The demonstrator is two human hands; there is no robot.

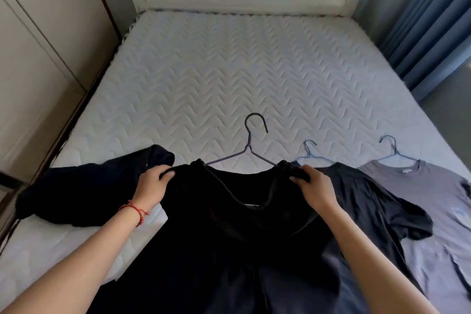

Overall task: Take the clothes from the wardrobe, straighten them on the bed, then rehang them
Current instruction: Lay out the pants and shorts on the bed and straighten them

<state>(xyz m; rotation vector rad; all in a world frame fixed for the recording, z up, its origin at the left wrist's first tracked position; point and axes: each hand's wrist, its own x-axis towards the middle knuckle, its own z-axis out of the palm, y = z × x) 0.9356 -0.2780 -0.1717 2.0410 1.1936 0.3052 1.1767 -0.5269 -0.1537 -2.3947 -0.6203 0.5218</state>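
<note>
Left hand (pixel 153 182) and right hand (pixel 312 186) each pinch a shoulder of the black shirt (pixel 229 237) lying on the bed (pixel 229 71), dark hanger (pixel 251 150) inside; best to tug both shoulders evenly outward.

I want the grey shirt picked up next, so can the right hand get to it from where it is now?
Probably yes, once it lets go. The right hand is pinching the black shirt, so it is busy. The grey shirt lies uncovered on that side, past the dark shirt; nothing stands between.
</note>
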